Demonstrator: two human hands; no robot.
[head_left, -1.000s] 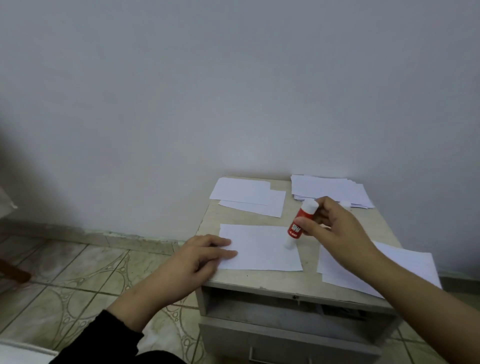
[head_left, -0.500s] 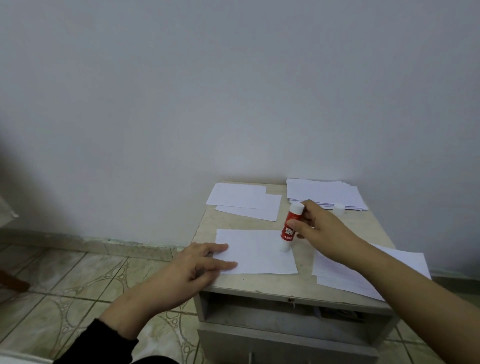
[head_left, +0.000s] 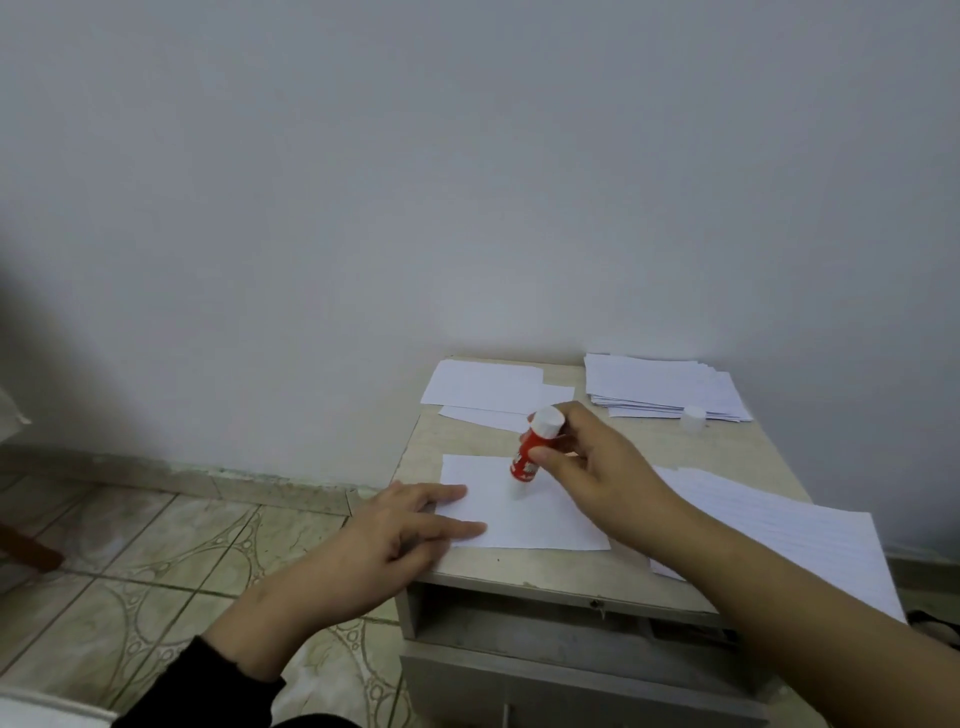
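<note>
right hand (head_left: 597, 467) fingers grip glue stick (head_left: 532, 449) | left hand (head_left: 400, 530) fingers flat on sheet (head_left: 540, 522) | cap (head_left: 693, 417) beside paper stack (head_left: 660, 384)

No lettering is legible. The red barrel of the glue stick (head_left: 525, 464) bears a white printed label, too blurred to read. The lined sheet (head_left: 779, 525) at the right edge of the worktop (head_left: 519, 569) shows faint lines only, with no readable writing.
</note>
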